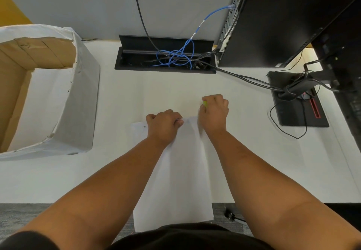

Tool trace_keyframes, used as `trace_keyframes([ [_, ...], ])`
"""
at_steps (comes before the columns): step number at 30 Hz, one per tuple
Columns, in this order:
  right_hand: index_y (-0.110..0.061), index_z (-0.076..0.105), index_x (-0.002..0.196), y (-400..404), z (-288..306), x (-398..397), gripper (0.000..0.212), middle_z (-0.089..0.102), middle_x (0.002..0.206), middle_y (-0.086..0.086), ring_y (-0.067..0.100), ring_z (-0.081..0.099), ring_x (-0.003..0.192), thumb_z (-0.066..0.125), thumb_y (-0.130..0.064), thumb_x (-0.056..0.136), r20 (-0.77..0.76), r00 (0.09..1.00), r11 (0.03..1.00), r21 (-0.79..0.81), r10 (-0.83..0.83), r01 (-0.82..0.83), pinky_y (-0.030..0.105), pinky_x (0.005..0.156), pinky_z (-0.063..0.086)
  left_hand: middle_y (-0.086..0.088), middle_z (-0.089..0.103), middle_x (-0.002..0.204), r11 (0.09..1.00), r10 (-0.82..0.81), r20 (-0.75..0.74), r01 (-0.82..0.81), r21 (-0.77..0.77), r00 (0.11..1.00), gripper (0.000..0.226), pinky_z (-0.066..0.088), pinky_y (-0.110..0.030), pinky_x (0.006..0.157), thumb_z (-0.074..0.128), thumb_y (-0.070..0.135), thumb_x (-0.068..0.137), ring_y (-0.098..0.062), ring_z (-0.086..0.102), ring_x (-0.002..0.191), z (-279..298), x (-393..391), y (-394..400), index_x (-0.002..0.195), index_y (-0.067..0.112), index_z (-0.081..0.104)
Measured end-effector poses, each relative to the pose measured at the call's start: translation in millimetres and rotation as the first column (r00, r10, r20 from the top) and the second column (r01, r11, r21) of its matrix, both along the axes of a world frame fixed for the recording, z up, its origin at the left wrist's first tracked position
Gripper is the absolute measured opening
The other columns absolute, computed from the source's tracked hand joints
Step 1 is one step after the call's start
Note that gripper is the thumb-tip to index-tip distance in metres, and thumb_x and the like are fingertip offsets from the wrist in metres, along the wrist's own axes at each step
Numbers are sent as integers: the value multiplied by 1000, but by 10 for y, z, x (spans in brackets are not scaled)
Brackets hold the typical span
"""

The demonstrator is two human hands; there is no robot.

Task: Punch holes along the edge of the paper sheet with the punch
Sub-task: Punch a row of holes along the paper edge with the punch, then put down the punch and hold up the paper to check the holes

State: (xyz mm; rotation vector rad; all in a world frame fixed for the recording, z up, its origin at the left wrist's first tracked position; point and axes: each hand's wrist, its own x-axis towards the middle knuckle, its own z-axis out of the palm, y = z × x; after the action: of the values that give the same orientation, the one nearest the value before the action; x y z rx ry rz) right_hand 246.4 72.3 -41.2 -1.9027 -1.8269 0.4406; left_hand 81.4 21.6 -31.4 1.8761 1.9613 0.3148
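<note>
Desk (244, 161): we see a white top filling most of the view, with grey carpet below its near edge.
Computer tower (283, 21): black, upright at the far right, its ported rear face turned toward the desk centre.
Cardboard box (78, 97): open, wrapped in white paper, at the far left of the desk; brown inner flaps show.
Cable well (136, 58): black recessed tray at the back centre, lid raised, with blue and black cables tangled inside.
Monitor base (293, 113): flat black plate at the right, with black cables bunched above it and a red strip on its right side.
Paper sheet (175, 171): white, lying lengthwise from the desk centre toward us, its near end hanging over the desk edge; we note one punched hole by the far left corner.
Left hand (164, 126): knuckles up on the sheet's far edge, fingers curled and pinching the paper.
Right hand (214, 111): closed in a fist at the sheet's far right corner, wrapped around the punch.
Punch (205, 103): only a small yellow-green part shows between the right fingers; we cannot tell whether its mouth is on the paper edge.
</note>
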Motion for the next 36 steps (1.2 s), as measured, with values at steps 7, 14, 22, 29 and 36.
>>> trace_keyframes([
  [7, -9, 68, 102, -235, 300, -97, 20, 67, 100, 4, 11, 61, 89, 50, -15, 96, -685, 714, 940, -319, -143, -117, 17, 81, 46, 8, 60, 90, 999, 1, -12, -1, 50, 1000, 24, 27, -39, 86, 44, 37, 99, -17, 57, 85, 143, -42, 10, 91, 32, 67],
  [14, -17, 66, 101, -470, 224, -11, 11, 71, 97, 3, 21, 66, 89, 61, -19, 91, -755, 620, 778, -515, -213, -360, 35, 79, 51, 9, 60, 91, 994, 24, 10, -25, 108, 1000, 22, 20, -33, 81, 45, 36, 99, -16, 56, 87, 278, -137, -15, 90, 33, 65],
  [22, -4, 64, 99, -681, 31, -80, 32, 70, 100, 17, 32, 67, 88, 60, -31, 82, -644, 740, 863, -471, -194, -184, 46, 83, 55, 12, 63, 97, 984, -5, 29, 0, 178, 1000, 15, 20, -34, 85, 49, 39, 97, -13, 56, 92, 390, -290, -96, 99, 36, 64],
  [29, -19, 41, 70, -681, -25, -2, 28, 40, 70, -1, 15, 36, 65, 57, -19, 93, -621, 744, 889, -451, -247, -81, 26, 60, 32, 13, 61, 89, 968, 241, -1, -240, 67, 971, 7, 25, -36, 85, 55, 37, 92, -16, 56, 85, 358, -643, -304, 96, 34, 60],
  [36, -10, 41, 72, -623, 25, 58, 30, 48, 74, 13, 31, 48, 67, 59, -29, 87, -619, 729, 878, -475, -293, -51, 28, 66, 43, 7, 56, 85, 773, 598, 629, -567, -285, 498, 28, 45, -24, 67, 63, 23, 93, -10, 58, 76, 240, -611, -608, 119, 17, 55],
])
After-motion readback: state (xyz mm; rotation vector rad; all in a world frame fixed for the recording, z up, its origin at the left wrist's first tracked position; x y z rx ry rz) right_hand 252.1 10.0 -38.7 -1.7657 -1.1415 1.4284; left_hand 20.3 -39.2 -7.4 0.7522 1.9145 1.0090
